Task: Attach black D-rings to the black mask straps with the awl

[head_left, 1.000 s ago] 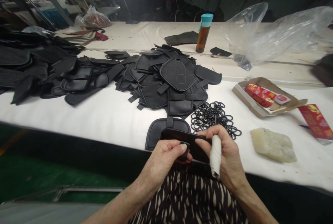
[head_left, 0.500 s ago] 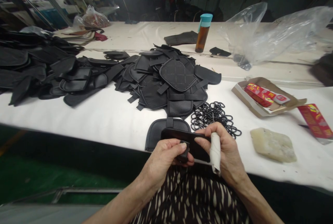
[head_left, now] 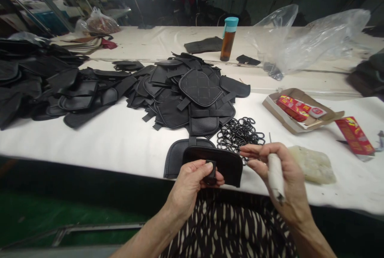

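Note:
Pinched in my left hand [head_left: 195, 182] is a black leather-like flap [head_left: 229, 166] with rounded corners, its short strap [head_left: 211, 170] folded under my thumb. My right hand [head_left: 282, 174] is to the right of the flap, apart from it. An awl with a white-wrapped handle [head_left: 276, 178] lies in that hand, its thin metal tip pointing up; thumb and forefinger are spread. Just beyond the right fingertips is a heap of black metal rings [head_left: 237, 134]. Another black flap [head_left: 174, 158] lies flat behind the held one.
A large pile of black flaps [head_left: 199, 86] covers the table's middle, with more at left. On the right are a yellowish translucent block [head_left: 315, 166], an open cardboard box [head_left: 295, 126] with red packets and another red packet [head_left: 355, 136]. A bottle [head_left: 229, 40] and clear plastic bag [head_left: 306, 46] stand farther back.
My right hand has let go of the flap's edge and moved right with the awl, now partly in front of the yellowish block. My left hand keeps its grip. The view has shifted slightly.

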`<state>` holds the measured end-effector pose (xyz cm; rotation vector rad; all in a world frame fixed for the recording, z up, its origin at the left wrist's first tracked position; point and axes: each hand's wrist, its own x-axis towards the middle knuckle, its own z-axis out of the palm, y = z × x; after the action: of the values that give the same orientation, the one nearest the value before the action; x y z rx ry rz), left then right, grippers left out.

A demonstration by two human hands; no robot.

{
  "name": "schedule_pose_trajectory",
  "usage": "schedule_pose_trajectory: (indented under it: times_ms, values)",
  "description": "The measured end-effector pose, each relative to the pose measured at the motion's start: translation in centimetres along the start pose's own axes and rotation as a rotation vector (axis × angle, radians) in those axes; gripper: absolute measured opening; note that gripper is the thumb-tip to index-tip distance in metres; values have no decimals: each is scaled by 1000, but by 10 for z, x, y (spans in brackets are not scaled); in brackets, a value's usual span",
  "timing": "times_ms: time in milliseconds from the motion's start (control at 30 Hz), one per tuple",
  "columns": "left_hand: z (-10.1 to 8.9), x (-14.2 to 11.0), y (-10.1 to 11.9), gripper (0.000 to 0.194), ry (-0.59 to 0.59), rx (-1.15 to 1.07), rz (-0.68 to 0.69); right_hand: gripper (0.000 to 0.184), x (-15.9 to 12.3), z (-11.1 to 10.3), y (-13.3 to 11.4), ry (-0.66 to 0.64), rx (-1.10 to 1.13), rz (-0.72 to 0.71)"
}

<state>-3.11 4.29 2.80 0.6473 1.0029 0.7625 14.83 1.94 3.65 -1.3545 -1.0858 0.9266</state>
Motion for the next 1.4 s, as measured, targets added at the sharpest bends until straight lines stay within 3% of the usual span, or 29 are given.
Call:
schedule_pose_trajectory:
  times_ms: [200,367,467,600,667,933,1400]
  values:
    - [1,0,-3,28,33,70,29,35,-19,-45,-15,210,-95,-96]
    - [11,3,-1,26,56,73,73,54,-30,-87,-14,264,-420,-87]
    - [17,11,2,20,116,10,65,47,-32,-100,-15,378,-480,-96]
    - [16,27,3,15,206,-67,11,30,-26,-107,-13,622,-402,17]
    - [14,32,2,14,246,-44,-7,28,-24,-110,-12,679,-409,38]
    - [14,34,3,6,313,-37,-60,25,-17,-111,-6,606,-566,90]
    - [9,33,8,9,264,-54,-142,24,-7,-100,2,570,-614,149]
